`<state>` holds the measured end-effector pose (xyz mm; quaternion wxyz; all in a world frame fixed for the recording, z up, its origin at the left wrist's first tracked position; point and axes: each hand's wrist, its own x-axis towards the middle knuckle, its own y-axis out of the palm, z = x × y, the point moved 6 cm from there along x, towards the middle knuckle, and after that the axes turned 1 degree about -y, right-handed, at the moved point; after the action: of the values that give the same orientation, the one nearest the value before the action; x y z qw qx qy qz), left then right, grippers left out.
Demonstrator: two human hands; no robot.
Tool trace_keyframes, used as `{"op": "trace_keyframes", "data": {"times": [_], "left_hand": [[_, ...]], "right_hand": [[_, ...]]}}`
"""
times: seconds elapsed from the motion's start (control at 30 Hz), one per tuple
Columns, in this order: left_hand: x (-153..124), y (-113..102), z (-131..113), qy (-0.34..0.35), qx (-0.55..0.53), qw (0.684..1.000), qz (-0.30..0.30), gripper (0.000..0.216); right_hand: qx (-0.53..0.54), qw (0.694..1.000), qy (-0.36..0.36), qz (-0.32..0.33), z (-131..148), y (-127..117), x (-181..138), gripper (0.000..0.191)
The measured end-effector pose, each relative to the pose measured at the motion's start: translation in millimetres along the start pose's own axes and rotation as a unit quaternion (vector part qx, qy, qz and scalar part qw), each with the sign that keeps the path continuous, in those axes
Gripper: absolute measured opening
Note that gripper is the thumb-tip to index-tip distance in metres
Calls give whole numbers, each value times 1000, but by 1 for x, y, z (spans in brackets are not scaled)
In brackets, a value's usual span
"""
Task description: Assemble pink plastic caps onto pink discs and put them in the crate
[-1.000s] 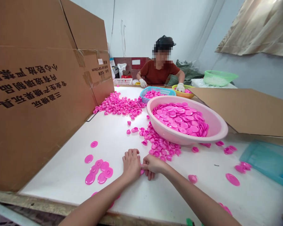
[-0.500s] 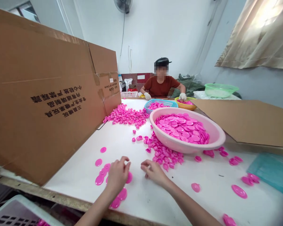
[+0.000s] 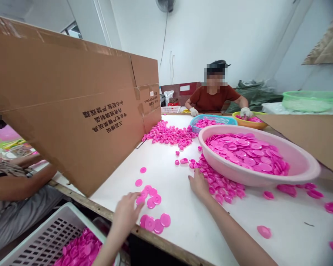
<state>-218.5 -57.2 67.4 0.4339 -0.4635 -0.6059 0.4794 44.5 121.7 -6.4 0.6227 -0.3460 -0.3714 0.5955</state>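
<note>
My left hand (image 3: pixel 127 208) is low over the near edge of the white table, fingers apart. Its fingertips reach a pink disc (image 3: pixel 140 200) at the side of a loose group of flat pink discs (image 3: pixel 157 199). Closer to the edge lies a second cluster of such discs (image 3: pixel 165 220). My right hand (image 3: pixel 199 186) stretches forward to the left border of a heap of small pink cup-shaped pieces (image 3: pixel 219 181). Its thumb stands away from the fingers, whose tips are partly hidden among the pieces; I see nothing held.
A pink basin (image 3: pixel 255 179) full of discs stands right of the heap. A large carton (image 3: pixel 108 147) walls the left side. Below the edge is a white crate (image 3: pixel 39 236) with pink pieces. Across the table a gloved co-worker sits by blue (image 3: pixel 194 129) and yellow (image 3: pixel 255 123) containers.
My hands have moved apart: the left back toward the discs by the edge, the right forward to the cup heap. The view has swung left, showing more crate and another person.
</note>
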Motion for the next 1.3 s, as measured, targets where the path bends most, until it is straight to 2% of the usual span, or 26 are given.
{"op": "trace_keyframes", "data": {"times": [0.1, 0.2, 0.27, 0.37, 0.5, 0.57, 0.63, 0.7, 0.8, 0.9, 0.97, 1.03, 1.13, 1.2, 1.23, 1.3], "left_hand": [[20, 33, -50, 43, -11, 998, 33, 26], [32, 58, -67, 30, 9, 997, 73, 16], [40, 64, -72, 29, 2, 994, 107, 15], [59, 50, -91, 59, -48, 990, 117, 20], [83, 17, -143, 151, -187, 970, 25, 19], [91, 17, -159, 153, -271, 950, -7, 21], [95, 32, -163, 131, -359, 924, 20, 24], [95, 54, -162, 117, -422, 896, 76, 27], [93, 82, -157, 102, -443, 880, 141, 25], [92, 98, -156, 80, -411, 893, 163, 21], [90, 101, -158, 81, -386, 907, 146, 21], [86, 104, -161, 91, -369, 914, 139, 22], [82, 110, -163, 101, -366, 908, 176, 22], [83, 112, -162, 99, -357, 908, 198, 21], [85, 111, -162, 98, -346, 913, 194, 21], [91, 103, -163, 95, -311, 934, 150, 23]], "right_hand": [[12, 1000, 24, 4, -9, -9, 3, 39], [89, 996, -9, 21, -13, -23, -9, 36], [155, 985, -44, 61, -12, -26, -25, 32], [194, 973, -90, 90, -6, -24, -50, 25], [178, 972, -131, 80, 1, -22, -62, 20], [188, 969, -130, 89, -1, -21, -60, 23], [224, 962, -122, 96, -5, -21, -54, 28], [271, 950, -109, 109, -9, -21, -49, 32], [306, 938, -81, 138, -13, -18, -46, 36], [298, 941, -78, 141, -12, -18, -48, 30], [295, 942, -84, 134, -11, -19, -51, 22], [306, 937, -50, 160, -13, -14, -54, 20], [352, 903, 45, 241, -18, 1, -59, 18], [379, 884, 86, 258, -17, 6, -61, 13], [387, 882, 94, 254, -16, 6, -61, 9], [396, 876, 99, 257, -11, 8, -61, 3]]}}
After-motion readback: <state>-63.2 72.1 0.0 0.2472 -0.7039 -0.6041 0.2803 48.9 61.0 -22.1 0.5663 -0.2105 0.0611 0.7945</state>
